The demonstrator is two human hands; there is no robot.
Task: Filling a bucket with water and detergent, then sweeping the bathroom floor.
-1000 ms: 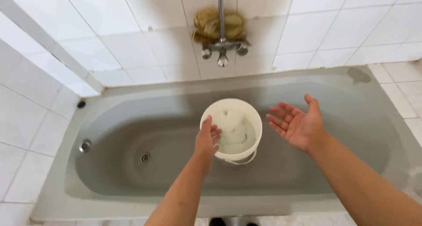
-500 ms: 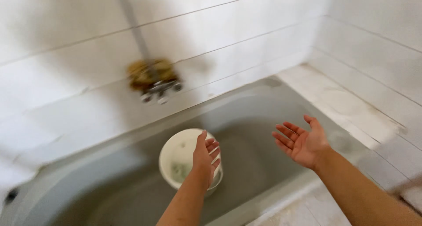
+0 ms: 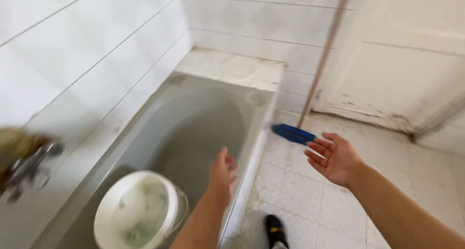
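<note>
The right hand (image 3: 336, 158) is empty, palm up with fingers spread, above the tiled floor (image 3: 310, 200) and near the blue broom head (image 3: 292, 133), whose wooden handle (image 3: 323, 60) leans against the wall. The left hand (image 3: 222, 174) is empty, fingers loosely extended, over the bathtub rim (image 3: 252, 157). The white bucket (image 3: 138, 212) with soapy water stands inside the grey bathtub, near the left hand. Grasp the handle low on the shaft, where it gives control. Keep the foot (image 3: 275, 229) planted; the floor may be slippery.

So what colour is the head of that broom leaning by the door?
Blue, on the broom head, seen from the head camera.
</note>
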